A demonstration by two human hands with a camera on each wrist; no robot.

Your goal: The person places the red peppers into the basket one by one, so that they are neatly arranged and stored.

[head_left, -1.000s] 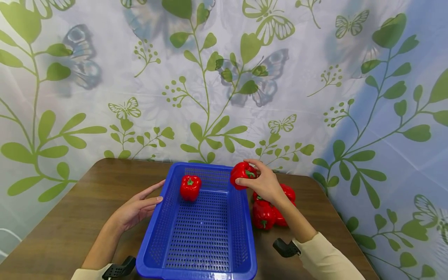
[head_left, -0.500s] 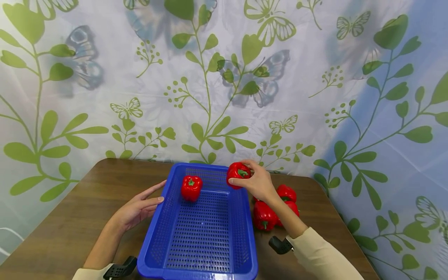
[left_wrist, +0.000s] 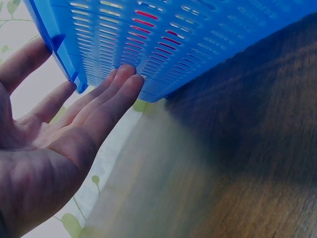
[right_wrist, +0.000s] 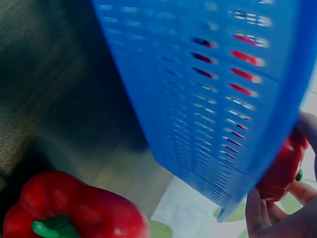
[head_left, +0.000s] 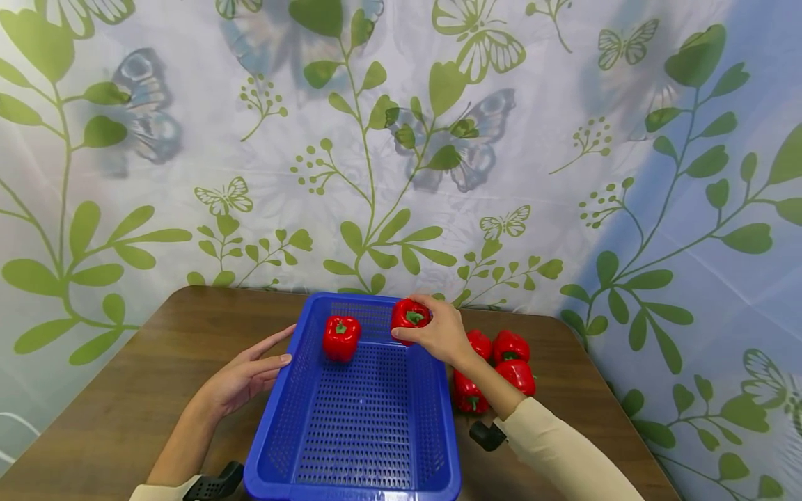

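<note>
A blue perforated plastic basket (head_left: pixel 354 445) stands on the wooden table. Inside, toward its back left, one red bell pepper (head_left: pixel 341 339) sits upright with its green stem up. My right hand (head_left: pixel 441 330) grips a second bell pepper (head_left: pixel 409 314) between thumb and fingers, over the basket's back right corner; its stem faces up and forward. In the right wrist view this held pepper (right_wrist: pixel 283 171) shows partly behind the basket rim. My left hand (head_left: pixel 241 379) rests its straight fingertips against the basket's left side, and in the left wrist view the fingers (left_wrist: pixel 111 99) touch the perforated wall.
Several more red bell peppers (head_left: pixel 515 376) lie grouped on the table right of the basket, partly hidden by my right forearm. The wooden table (head_left: pixel 150 362) ends at a patterned curtain (head_left: pixel 401 139) behind. A white cable (head_left: pixel 19 421) shows at the far left.
My right hand has carried its bell pepper leftward from above the right rim to inside the basket's back right corner, slightly lower. The left hand stays at the basket's side.
</note>
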